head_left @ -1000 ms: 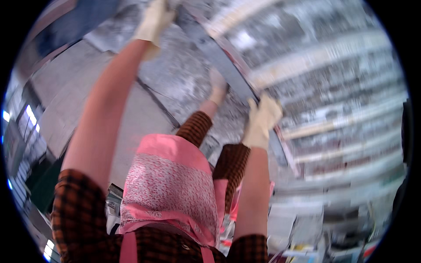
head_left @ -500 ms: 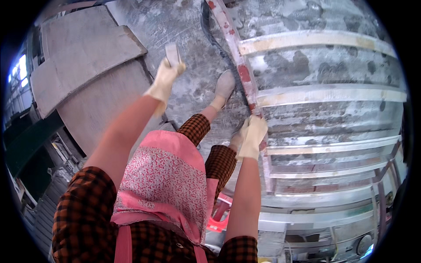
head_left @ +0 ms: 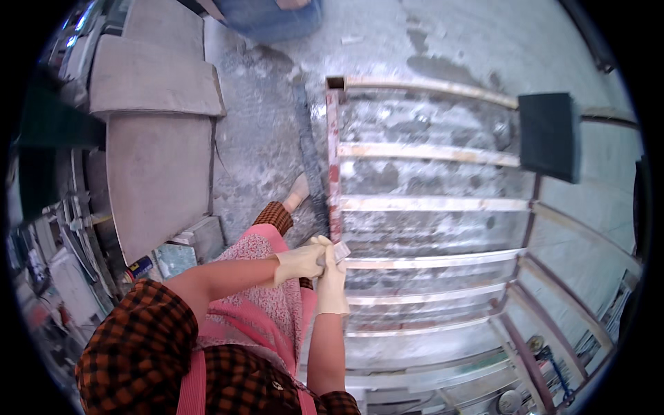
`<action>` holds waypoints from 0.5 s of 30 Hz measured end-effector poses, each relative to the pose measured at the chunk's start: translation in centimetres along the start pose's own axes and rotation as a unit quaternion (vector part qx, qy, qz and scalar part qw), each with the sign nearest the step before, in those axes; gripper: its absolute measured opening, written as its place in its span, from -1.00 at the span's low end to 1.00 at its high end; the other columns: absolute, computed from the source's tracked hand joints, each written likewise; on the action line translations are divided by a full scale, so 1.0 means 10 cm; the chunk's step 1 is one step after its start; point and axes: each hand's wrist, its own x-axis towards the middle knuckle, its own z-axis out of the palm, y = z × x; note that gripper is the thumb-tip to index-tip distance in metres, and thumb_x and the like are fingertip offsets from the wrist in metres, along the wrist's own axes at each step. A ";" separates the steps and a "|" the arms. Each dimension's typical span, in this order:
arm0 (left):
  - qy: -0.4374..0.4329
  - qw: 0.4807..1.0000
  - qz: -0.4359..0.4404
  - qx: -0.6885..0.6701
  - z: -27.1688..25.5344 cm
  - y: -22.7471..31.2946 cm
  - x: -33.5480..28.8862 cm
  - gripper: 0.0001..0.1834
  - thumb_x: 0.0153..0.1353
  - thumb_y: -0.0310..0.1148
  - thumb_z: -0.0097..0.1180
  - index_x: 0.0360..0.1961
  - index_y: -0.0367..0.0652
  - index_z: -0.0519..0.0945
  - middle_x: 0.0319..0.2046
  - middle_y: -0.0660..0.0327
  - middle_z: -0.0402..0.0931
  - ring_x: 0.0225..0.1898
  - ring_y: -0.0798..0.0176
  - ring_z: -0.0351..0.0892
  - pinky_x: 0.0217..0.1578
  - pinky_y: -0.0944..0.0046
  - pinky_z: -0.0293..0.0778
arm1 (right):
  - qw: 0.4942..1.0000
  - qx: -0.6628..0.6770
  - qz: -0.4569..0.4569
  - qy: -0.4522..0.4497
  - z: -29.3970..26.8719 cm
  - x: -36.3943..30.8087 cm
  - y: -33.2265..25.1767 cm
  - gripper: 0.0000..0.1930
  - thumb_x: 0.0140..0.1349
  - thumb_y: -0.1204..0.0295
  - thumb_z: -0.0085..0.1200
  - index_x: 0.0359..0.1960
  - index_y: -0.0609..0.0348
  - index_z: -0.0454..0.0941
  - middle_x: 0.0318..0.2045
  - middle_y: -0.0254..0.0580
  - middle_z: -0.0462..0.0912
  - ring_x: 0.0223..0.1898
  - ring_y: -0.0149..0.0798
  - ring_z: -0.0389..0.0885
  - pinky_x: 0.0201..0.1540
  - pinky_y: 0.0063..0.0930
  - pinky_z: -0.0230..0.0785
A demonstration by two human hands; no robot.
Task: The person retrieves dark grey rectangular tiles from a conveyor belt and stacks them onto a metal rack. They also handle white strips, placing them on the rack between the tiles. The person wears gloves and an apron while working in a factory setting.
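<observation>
Both my hands wear cream rubber gloves and meet at the left beam of a metal rack. My left hand (head_left: 300, 263) reaches across from the left, its fingers closed against my right hand (head_left: 333, 282). A small pale rectangular block (head_left: 342, 251) sticks out past the fingers of my right hand, and both hands seem to grip it; the overlapping gloves hide part of it. Just beyond the hands runs the rack's red-and-white painted beam (head_left: 334, 173), with several pale crossbars (head_left: 436, 204) joined to its right side.
Large grey boards (head_left: 162, 180) lean in a stack at my left. A dark flat panel (head_left: 546, 135) rests on the rack's right side. At the far end stands a blue container (head_left: 270, 19). The concrete floor (head_left: 252, 131) is stained. A small can (head_left: 139, 268) sits beside the boards.
My left hand has come down and right with the block to meet my right hand. My right hand has moved left and nearer me. The view has shifted, showing the rack's far end.
</observation>
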 end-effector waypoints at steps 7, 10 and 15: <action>-0.354 0.782 -0.052 -0.510 -0.16 0.19 -0.21 -0.82 0.02 -0.35 -0.30 -0.66 -0.16 0.25 -0.73 0.37 0.18 -0.71 0.51 0.13 -0.73 0.50 0.06 | 0.993 0.073 -0.093 0.016 0.09 -0.29 -0.39 -0.67 0.10 0.31 -0.21 -0.18 0.34 0.27 -0.26 0.06 0.40 -0.22 -0.15 0.38 -0.12 -0.36 0.21; -0.290 0.855 -0.041 -0.427 -0.09 0.26 -0.26 -0.77 0.04 -0.37 -0.35 -0.70 -0.16 0.22 -0.76 0.40 0.10 -0.74 0.53 0.06 -0.75 0.53 0.02 | 0.994 0.022 -0.094 -0.059 0.07 -0.32 -0.53 -0.65 0.11 0.31 -0.23 -0.17 0.35 0.26 -0.27 0.09 0.40 -0.22 -0.12 0.38 -0.12 -0.33 0.20; -0.199 0.898 -0.044 -0.389 -0.10 0.50 -0.37 -0.74 0.08 -0.39 -0.33 -0.74 -0.11 0.19 -0.80 0.41 0.07 -0.78 0.54 0.00 -0.77 0.53 0.00 | 0.995 0.044 -0.048 -0.072 0.12 -0.34 -0.59 -0.63 0.09 0.31 -0.18 -0.15 0.34 0.25 -0.26 0.03 0.41 -0.24 -0.16 0.39 -0.17 -0.37 0.25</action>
